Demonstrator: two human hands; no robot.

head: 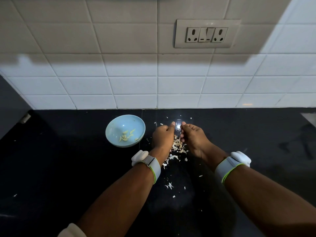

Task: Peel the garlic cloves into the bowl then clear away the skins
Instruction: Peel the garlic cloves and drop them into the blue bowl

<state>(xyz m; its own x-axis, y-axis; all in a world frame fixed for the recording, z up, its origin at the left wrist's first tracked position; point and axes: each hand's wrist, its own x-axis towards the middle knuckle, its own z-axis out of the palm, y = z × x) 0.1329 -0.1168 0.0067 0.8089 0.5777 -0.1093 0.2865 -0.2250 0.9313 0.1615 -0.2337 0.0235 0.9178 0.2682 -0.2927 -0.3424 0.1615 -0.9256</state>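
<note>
head view, down onto counter (68, 168)

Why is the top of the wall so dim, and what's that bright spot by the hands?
Head view: a broad shadow darkens the upper tiled wall and the socket plate; the lower tiles are lit. Head view: the bright spot is glare on the glossy black counter. Head view: the wide lens bends the tile lines.

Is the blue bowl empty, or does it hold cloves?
Not empty: the blue bowl stands upright with several peeled cloves lying inside.
</note>
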